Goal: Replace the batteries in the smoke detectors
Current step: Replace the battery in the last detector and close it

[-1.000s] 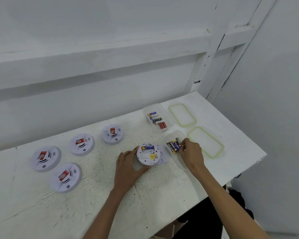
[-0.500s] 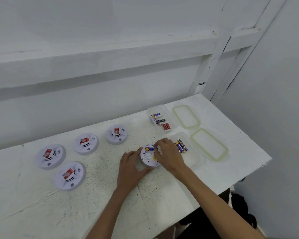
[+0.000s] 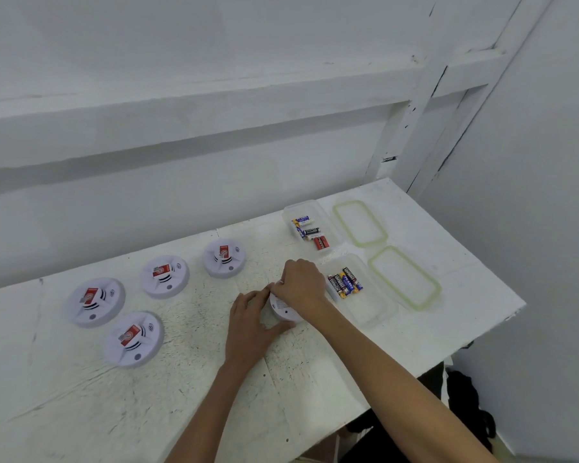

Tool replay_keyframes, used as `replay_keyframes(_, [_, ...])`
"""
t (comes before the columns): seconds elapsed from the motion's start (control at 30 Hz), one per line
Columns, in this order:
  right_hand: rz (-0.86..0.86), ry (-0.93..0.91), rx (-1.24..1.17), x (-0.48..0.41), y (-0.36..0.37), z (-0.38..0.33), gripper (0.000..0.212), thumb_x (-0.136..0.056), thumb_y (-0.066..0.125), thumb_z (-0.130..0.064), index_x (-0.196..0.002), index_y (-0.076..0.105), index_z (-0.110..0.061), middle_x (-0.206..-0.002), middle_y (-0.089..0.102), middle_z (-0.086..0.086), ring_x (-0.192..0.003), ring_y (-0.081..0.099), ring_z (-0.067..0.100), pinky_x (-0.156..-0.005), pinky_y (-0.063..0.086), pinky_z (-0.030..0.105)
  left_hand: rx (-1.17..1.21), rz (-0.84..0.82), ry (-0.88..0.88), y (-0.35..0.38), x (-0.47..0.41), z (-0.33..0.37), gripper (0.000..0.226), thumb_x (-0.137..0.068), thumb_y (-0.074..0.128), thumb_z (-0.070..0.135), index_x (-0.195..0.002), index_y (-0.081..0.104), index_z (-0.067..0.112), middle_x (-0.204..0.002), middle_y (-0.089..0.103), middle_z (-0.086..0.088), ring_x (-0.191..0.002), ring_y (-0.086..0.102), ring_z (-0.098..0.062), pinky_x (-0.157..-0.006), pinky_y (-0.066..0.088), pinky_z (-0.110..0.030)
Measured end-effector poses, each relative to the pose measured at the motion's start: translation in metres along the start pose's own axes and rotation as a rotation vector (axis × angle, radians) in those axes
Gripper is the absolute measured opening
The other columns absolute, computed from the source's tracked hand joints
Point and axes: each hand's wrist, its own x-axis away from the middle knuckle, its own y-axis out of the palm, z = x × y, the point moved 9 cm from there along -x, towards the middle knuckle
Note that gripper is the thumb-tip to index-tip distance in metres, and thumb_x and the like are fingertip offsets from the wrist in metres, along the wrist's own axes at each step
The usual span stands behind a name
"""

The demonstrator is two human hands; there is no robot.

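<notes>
The table (image 3: 188,389) is a white-painted board, scuffed and flecked with dark scratches. Five round white plastic smoke detectors lie on it. Four sit face up in a loose arc on the left, each domed, slotted and carrying a red label: one at far left (image 3: 96,300), one in front of it (image 3: 133,339), one in the middle (image 3: 165,275) and one nearest the hands (image 3: 224,257). The fifth, the upturned smoke detector (image 3: 283,310), lies flat back up between the two hands, just left of the near container.

The left hand (image 3: 251,325) lies low on the table, its fingers and thumb curved round the near rim of the upturned smoke detector and gripping it. The right hand (image 3: 303,287) arches over the detector's top, knuckles up and fingers curled down tightly; what they pinch, if anything, is hidden beneath them.

Two clear, rounded rectangular plastic containers stand at the right. The far container (image 3: 321,208) holds a loose handful of batteries (image 3: 310,228). The near container (image 3: 378,309) holds a tidy row of batteries (image 3: 345,282). Two flat clear lids with pale green seals lie beside them, the far lid (image 3: 360,223) and the near lid (image 3: 404,277).
</notes>
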Motion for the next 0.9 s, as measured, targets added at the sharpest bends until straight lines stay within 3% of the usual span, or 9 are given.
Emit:
replay_keyframes(0.13, [-0.043, 0.013, 0.082, -0.004, 0.004, -0.01, 0.03, -0.087, 0.064, -0.034, -0.104, 0.057, -0.011, -0.104, 0.054, 0.007, -0.102, 0.053, 0.027, -0.076, 0.043, 0.036, -0.015, 0.009, -0.007, -0.002, 0.0, 0.001, 0.085, -0.068, 0.07, 0.075, -0.131, 0.063, 0.019, -0.122, 0.066, 0.008, -0.113, 0.056, -0.017, -0.103, 0.047, -0.056])
replay_keyframes(0.37, [-0.077, 0.017, 0.1, -0.005, 0.011, -0.017, 0.028, -0.089, 0.063, -0.026, -0.111, 0.056, -0.01, -0.115, 0.052, 0.01, -0.109, 0.05, 0.029, -0.083, 0.046, 0.037, -0.022, -0.007, -0.05, 0.0, -0.001, -0.002, 0.094, -0.065, 0.061, 0.089, -0.128, 0.063, 0.019, -0.123, 0.067, 0.004, -0.114, 0.058, -0.019, -0.105, 0.046, -0.054])
replay_keyframes(0.43, [-0.066, -0.019, 0.093, -0.003, 0.006, -0.02, 0.022, -0.092, 0.058, -0.023, -0.109, 0.055, -0.009, -0.112, 0.054, 0.011, -0.106, 0.053, 0.03, -0.077, 0.045, 0.034, -0.028, -0.002, -0.04, 0.0, -0.001, 0.001, 0.091, -0.064, 0.065, 0.085, -0.126, 0.065, 0.018, -0.12, 0.069, 0.004, -0.111, 0.06, -0.021, -0.103, 0.048, -0.055])
replay_keyframes(0.53, [-0.012, -0.112, 0.052, 0.002, 0.001, -0.02, 0.014, -0.094, 0.052, -0.023, -0.095, 0.05, -0.009, -0.088, 0.048, 0.006, -0.085, 0.052, 0.026, -0.065, 0.035, 0.03, -0.026, 0.009, -0.03, -0.002, 0.0, 0.003, 0.09, -0.065, 0.064, 0.085, -0.124, 0.067, 0.017, -0.119, 0.071, 0.003, -0.109, 0.062, -0.023, -0.102, 0.049, -0.057])
replay_keyframes(0.63, [0.059, -0.202, 0.031, 0.014, 0.004, -0.015, 0.018, -0.097, 0.047, -0.02, -0.103, 0.055, -0.005, -0.087, 0.049, 0.008, -0.079, 0.046, 0.025, -0.062, 0.03, 0.031, -0.006, 0.011, -0.023, -0.003, 0.001, 0.003, 0.09, -0.067, 0.066, 0.083, -0.132, 0.063, 0.022, -0.125, 0.065, 0.012, -0.115, 0.056, -0.014, -0.11, 0.042, -0.045])
replay_keyframes(0.77, [0.045, -0.33, 0.01, 0.026, 0.015, -0.003, 0.026, -0.098, 0.047, -0.016, -0.118, 0.059, -0.007, -0.119, 0.061, 0.009, -0.105, 0.057, 0.028, -0.074, 0.046, 0.035, 0.006, 0.008, -0.029, -0.003, 0.002, 0.004, 0.089, -0.069, 0.069, 0.076, -0.14, 0.057, 0.024, -0.133, 0.064, 0.01, -0.121, 0.051, -0.01, -0.112, 0.035, -0.04])
replay_keyframes(0.9, [0.14, -0.34, -0.121, 0.035, -0.002, 0.013, 0.02, -0.099, 0.052, -0.019, -0.117, 0.059, -0.013, -0.126, 0.06, 0.002, -0.119, 0.049, 0.021, -0.084, 0.049, 0.035, 0.007, -0.009, -0.03, 0.0, 0.002, 0.001, 0.089, -0.07, 0.07, 0.077, -0.143, 0.054, 0.028, -0.133, 0.058, 0.02, -0.121, 0.05, -0.006, -0.114, 0.035, -0.042])
